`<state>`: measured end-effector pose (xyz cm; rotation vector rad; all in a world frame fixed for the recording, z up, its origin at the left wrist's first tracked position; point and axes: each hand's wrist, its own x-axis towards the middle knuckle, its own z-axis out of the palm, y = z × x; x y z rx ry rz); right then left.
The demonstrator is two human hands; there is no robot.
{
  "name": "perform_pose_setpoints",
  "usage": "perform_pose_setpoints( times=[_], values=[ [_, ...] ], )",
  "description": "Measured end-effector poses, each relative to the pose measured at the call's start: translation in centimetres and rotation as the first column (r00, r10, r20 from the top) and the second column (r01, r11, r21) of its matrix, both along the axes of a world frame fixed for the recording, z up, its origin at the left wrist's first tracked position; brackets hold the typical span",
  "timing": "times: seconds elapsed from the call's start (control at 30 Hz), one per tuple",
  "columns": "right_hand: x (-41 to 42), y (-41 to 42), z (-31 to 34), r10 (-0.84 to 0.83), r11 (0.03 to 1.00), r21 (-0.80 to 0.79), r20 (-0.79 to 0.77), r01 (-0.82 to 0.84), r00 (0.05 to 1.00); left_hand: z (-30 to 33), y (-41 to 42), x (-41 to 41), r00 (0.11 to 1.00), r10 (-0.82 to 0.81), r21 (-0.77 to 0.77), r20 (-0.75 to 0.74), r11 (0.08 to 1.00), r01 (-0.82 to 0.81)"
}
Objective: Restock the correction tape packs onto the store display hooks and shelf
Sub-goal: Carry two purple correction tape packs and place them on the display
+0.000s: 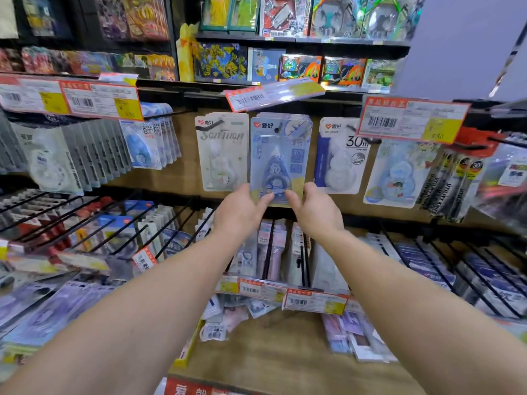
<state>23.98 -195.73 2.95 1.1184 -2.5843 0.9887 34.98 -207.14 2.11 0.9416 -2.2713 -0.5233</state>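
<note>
Both hands hold the bottom of one blue cardboard correction tape pack (278, 158) that hangs on a black metal hook (278, 128) in the middle of the display. The left hand (241, 212) pinches the pack's lower left corner, with its thumb on the front of the card. The right hand (316, 210) pinches the lower right corner the same way. The two bare arms reach up from the bottom of the view to the pack.

More blue packs hang right behind this one on the same hook. Below the arms is a brown wooden shelf (273, 354) with loose small packs (353, 332) lying flat on it. Just above the shelf, long black wire pegs (285, 252) stick out with slim packs on them, and red and yellow price tags (313, 302) sit at their tips.

Just left of the blue pack hangs a pale grey-white tape pack (221, 152). Just right of it hangs a white and dark blue tape pack marked 30m (340, 155). Further right is a light blue round-shaped tape pack (396, 172), partly under a big red-edged price label (410, 119). At the far left hang rows of grey and white packs (71, 155).

Farthest away, up high, dark shelves hold bright toy boxes (296, 67).
</note>
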Motion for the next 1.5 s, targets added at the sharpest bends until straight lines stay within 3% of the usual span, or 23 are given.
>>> perform_pose_setpoints(
  times=[0.33, 0.43, 0.53, 0.67, 0.93, 1.07, 1.27, 1.5],
  values=[
    [-1.1, -0.5, -0.1, 0.009, 0.999, 0.031, 0.013, -0.009, 1.0, -0.2, 0.0, -1.2, 0.992, 0.088, -0.071, 0.093, 0.994, -0.082],
    [-0.7, 0.6, -0.5, -0.025, 0.981, 0.193, -0.017, 0.028, 1.0, -0.4, 0.8, -0.5, 0.974, 0.118, -0.082, 0.191, 0.991, -0.104],
    [0.4, 2.2, -1.0, -0.031, 0.905, 0.416, -0.141, 0.088, 0.99, -0.7, 2.2, 0.9, 0.917, 0.159, -0.141, 0.366, 0.983, -0.114],
    [3.3, 3.1, -1.0, 0.103, 0.871, 0.49, -0.218, 0.018, 0.97, -1.1, 3.8, 4.3, 0.855, 0.246, -0.209, 0.456, 0.964, -0.166],
    [15.3, 0.3, -0.2, 0.402, 0.831, 0.492, -0.209, -0.26, 0.891, -1.3, 3.9, 18.1, 0.753, 0.433, -0.176, 0.496, 0.899, -0.401],
    [22.8, -2.6, -0.5, 0.528, 0.794, 0.49, -0.262, -0.36, 0.808, -1.3, 2.2, 27.2, 0.729, 0.503, -0.141, 0.465, 0.855, -0.499],
    [36.0, -8.8, -1.8, 0.607, 0.758, 0.46, -0.236, -0.463, 0.759, -2.8, -2.1, 41.0, 0.677, 0.563, -0.12, 0.475, 0.803, -0.584],
    [43.7, -12.6, -6.6, 0.621, 0.693, 0.526, -0.089, -0.493, 0.779, -5.5, -6.3, 50.7, 0.692, 0.505, -0.082, 0.517, 0.833, -0.547]
  ],
)
